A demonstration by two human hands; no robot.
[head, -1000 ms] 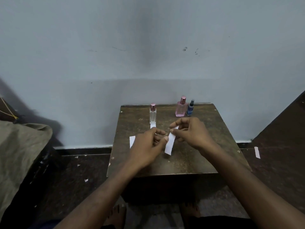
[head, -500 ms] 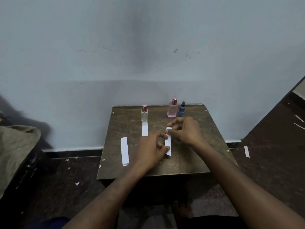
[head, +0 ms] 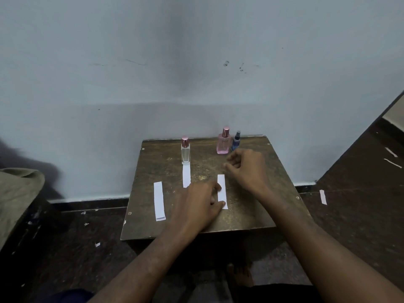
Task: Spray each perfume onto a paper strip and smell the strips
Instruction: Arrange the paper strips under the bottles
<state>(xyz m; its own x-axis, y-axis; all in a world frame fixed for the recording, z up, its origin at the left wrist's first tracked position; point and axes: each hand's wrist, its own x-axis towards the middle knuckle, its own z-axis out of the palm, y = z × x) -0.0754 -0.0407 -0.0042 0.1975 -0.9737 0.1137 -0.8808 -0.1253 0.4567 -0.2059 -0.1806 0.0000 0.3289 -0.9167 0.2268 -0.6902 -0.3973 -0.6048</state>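
Note:
Three perfume bottles stand at the back of a small brown table (head: 251, 211): a clear one with a pink cap (head: 185, 152), a pink one (head: 223, 142) and a small blue one (head: 236, 141). Three white paper strips lie flat: a left strip (head: 159, 201), a middle strip (head: 186, 177) just in front of the clear bottle, and a right strip (head: 221, 184). My left hand (head: 200, 206) rests a fingertip and the thumb on the right strip's left edge. My right hand (head: 248, 169) hovers loosely curled above the table, just in front of the pink and blue bottles, holding nothing.
A pale wall stands right behind the table. One more paper strip (head: 323, 196) and small scraps lie on the dark floor. An olive cloth (head: 17, 193) hangs at the left. My bare foot (head: 238, 275) shows under the table's front edge.
The right strip, held by both hands before, now lies flat on the table. My right hand has let go of it and moved back toward the bottles. My left hand stays on it.

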